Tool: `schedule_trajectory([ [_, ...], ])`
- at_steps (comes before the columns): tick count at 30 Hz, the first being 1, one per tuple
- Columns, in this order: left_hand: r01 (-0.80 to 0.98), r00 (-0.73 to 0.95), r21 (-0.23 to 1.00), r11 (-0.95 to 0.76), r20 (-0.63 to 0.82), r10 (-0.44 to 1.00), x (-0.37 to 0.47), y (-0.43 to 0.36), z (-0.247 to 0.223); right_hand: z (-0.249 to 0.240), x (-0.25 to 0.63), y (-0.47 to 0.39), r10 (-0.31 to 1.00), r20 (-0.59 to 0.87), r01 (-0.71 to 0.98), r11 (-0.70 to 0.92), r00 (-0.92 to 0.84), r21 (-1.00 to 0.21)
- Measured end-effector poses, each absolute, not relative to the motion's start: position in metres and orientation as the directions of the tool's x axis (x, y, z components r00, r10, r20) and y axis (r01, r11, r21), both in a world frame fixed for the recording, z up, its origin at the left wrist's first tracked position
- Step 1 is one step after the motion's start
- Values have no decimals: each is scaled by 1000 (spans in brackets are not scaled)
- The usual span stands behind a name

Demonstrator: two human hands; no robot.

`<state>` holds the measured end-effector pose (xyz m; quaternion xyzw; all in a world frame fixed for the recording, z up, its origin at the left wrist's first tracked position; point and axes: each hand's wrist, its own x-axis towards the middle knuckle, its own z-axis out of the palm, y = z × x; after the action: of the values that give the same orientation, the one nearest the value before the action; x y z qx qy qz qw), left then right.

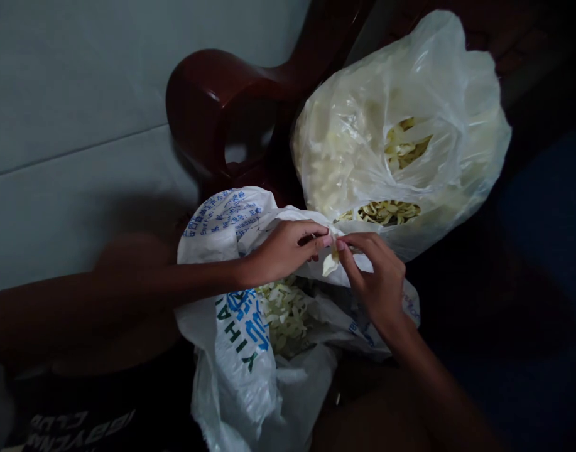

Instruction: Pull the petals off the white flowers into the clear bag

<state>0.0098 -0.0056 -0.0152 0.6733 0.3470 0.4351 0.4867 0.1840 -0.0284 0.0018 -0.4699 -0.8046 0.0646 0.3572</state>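
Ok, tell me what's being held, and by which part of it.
A pale, petal-like piece, pinched near its upper end by the right hand. Whether the left hand, close beside it, also grips it can't be told.

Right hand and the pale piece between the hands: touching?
Touching. In the head view, the right hand pinches the pale piece at its upper end, between thumb and forefinger; the broader end sticks out below.

Reaching in from left edge w/ L arm, approx. level; L wrist nearly str8, L hand back-up, fingers bent. Angling up from btm right w/ R arm, R wrist slightly bent, R hand turned twd L. Pinching thumb-to-finger w/ both, tips v. close tog.
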Motion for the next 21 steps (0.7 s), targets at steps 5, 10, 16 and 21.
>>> schedule_trajectory([
  [5,63,290,981,-186,161,943,9,-1,-19,-3,173,-30,865,427,604,493,-264,-626],
  [10,-129,253,992,13,21,967,9,6,-17,2,166,-33,895,443,341,433,-52,-834],
  [16,-218,201,975,45,-1,980,6,11,-10,21,162,-35,821,541,81,536,184,-841],
  [21,-196,187,980,21,17,982,5,10,-8,28,151,-41,668,674,336,586,316,-737],
])
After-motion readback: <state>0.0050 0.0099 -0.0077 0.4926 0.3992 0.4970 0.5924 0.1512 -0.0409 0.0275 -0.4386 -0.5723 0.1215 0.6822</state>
